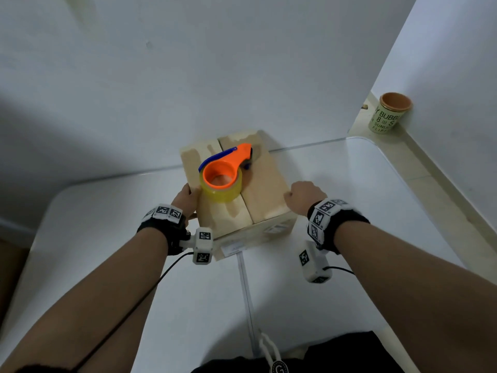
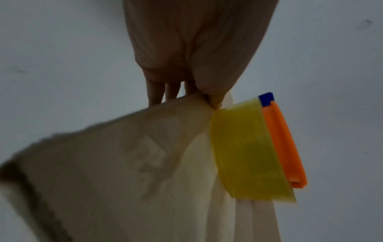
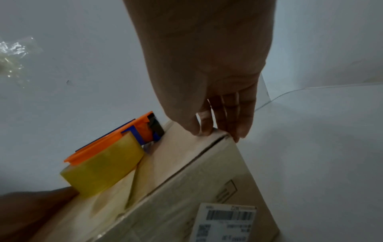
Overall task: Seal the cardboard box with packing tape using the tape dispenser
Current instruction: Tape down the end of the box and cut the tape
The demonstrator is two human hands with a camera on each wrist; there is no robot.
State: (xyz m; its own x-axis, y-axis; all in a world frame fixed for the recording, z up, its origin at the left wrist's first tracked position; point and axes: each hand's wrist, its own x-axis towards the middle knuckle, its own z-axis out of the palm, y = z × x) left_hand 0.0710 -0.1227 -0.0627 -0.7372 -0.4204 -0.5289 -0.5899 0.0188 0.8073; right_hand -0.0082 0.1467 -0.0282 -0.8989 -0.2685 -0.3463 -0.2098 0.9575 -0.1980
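Your left hand (image 1: 186,198) and right hand (image 1: 303,196) clasp opposite top edges of cardboard box (image 1: 265,184) on worktop (image 1: 349,184), fingers curled over, steadying it; tape dispenser (image 1: 224,170) rests unheld across centre seam.

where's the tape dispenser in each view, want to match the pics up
Head: tape dispenser lies centre frame on top of the box, between the two hands.
Left wrist: right of centre, below the left hand.
Right wrist: lower left, left of the right hand.
Shared landmark: the yellow tape roll on the box top.
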